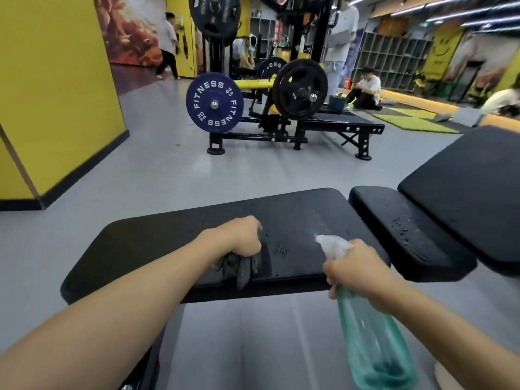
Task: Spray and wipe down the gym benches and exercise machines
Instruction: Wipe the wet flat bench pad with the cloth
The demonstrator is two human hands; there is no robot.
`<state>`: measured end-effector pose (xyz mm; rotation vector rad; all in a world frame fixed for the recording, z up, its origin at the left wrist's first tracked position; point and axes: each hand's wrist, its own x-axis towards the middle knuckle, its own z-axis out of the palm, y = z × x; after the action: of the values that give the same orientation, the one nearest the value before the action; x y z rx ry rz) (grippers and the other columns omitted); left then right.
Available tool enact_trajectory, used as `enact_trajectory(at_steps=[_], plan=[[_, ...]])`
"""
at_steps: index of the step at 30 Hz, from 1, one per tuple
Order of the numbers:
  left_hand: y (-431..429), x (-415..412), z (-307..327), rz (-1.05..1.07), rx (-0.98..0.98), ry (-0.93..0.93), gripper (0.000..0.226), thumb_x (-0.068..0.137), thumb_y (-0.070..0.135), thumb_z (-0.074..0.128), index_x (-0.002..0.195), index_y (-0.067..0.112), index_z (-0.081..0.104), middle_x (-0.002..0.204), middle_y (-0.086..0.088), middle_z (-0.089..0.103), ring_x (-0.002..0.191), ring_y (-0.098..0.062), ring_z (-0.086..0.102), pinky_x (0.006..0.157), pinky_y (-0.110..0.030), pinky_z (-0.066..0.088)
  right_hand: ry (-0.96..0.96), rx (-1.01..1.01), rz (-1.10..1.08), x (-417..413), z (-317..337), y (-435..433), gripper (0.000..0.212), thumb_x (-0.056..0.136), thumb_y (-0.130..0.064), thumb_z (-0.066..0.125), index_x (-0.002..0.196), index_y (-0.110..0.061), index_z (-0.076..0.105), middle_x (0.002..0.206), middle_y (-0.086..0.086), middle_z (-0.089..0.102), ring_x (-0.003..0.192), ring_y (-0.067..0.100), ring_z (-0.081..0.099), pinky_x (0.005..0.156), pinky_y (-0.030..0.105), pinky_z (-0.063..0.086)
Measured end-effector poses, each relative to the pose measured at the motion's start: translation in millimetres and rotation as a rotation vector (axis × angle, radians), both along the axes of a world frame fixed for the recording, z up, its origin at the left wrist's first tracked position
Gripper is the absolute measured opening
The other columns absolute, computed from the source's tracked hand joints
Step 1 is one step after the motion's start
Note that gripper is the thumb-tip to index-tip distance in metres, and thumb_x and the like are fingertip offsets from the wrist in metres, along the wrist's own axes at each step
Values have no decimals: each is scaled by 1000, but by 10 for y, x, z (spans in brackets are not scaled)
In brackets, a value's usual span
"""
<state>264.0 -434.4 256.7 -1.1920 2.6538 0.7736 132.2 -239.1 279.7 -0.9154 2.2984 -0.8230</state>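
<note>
The left hand (242, 235) rests knuckles-up on the near black bench pad (168, 243), fingers curled around a bunched dark grey cloth (242, 267). The cloth is pressed against the pad close to its near edge, and a fold of it hangs over that edge.

The right hand (357, 268) is wrapped round the neck of a translucent teal spray bottle (371, 342). The bottle's clear nozzle points away over the right part of the same pad, and its body hangs in the air below the hand, on the near side of the pad. Whether a finger is on the trigger cannot be told.

Wet droplets (281, 249) speckle the pad between the two hands. More show on the smaller seat pad (408, 229) just to the right, which meets a raised back pad (472, 187) at far right.

Farther off on the grey floor (168, 170) stands a plate-loaded machine with a blue plate (214, 102) marked FITNESS and a black plate (299, 88). A yellow wall (56, 80) runs along the left, and a person sits on the floor (365, 90) at far right – in front of open lockers (394, 60).
</note>
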Motion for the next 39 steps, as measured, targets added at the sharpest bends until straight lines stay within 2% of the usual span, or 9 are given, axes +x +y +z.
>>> enact_trajectory(at_steps=[3,5,11,16,19,25,29,33,39], plan=[[96,-221,18,-58,0,5,64,87,10,46,150,19,42,144,-3,53,129,-25,52,105,-41,48,-14,-52,-98,-205,16,118,28,79,-6,56,106,-12,58,97,17,65,53,25,71,43,18,39],[171,-348,29,-91,-5,2,61,88,11,47,148,19,44,143,-4,54,129,-26,53,106,-40,46,-31,-63,-83,-324,29,189,46,79,-8,55,122,-22,56,106,11,62,56,28,72,48,22,43],[468,-726,99,-180,-11,61,55,87,10,48,141,19,53,137,-2,58,125,-25,54,105,-38,47,-21,-64,-153,-511,-56,482,52,76,-5,53,124,-24,57,104,11,59,55,28,72,71,40,58],[904,-1064,157,-210,69,331,21,86,9,50,95,14,69,95,-1,70,88,-19,63,78,-33,54,7,-98,-149,-660,-167,722,25,80,-4,56,77,-28,52,84,5,56,60,27,73,58,26,46],[1279,-1271,44,-231,208,487,16,85,12,52,82,11,68,74,-1,66,69,-17,55,68,-29,49,52,-111,-255,-779,-367,937,9,73,-14,62,74,-20,55,77,4,57,68,27,70,60,31,51],[1900,-1629,-596,-310,260,430,13,87,16,56,87,10,68,77,-3,66,69,-20,58,67,-31,49,308,37,-390,-1060,-1095,1309,48,87,-61,48,113,-21,53,112,8,58,108,33,55,88,44,47],[2046,-1846,-1173,-230,243,357,7,87,15,60,93,11,62,82,-1,62,81,-23,61,71,-33,51,327,144,-437,-1312,-1636,1376,51,97,-54,49,115,-6,48,115,13,57,103,36,58,76,37,39],[2085,-1985,-1677,-145,322,397,13,89,14,68,95,6,60,69,2,60,48,1,56,43,-10,38,342,150,-454,-1532,-2275,1416,46,93,-48,62,105,-9,40,105,17,61,97,39,61,75,43,46],[2127,-2191,-2409,-31,410,409,18,86,15,73,93,10,57,85,-18,71,59,-22,61,50,-28,52,297,192,-442,-1780,-3184,1402,41,97,-40,59,112,-4,45,114,19,57,103,40,57,81,43,44]])
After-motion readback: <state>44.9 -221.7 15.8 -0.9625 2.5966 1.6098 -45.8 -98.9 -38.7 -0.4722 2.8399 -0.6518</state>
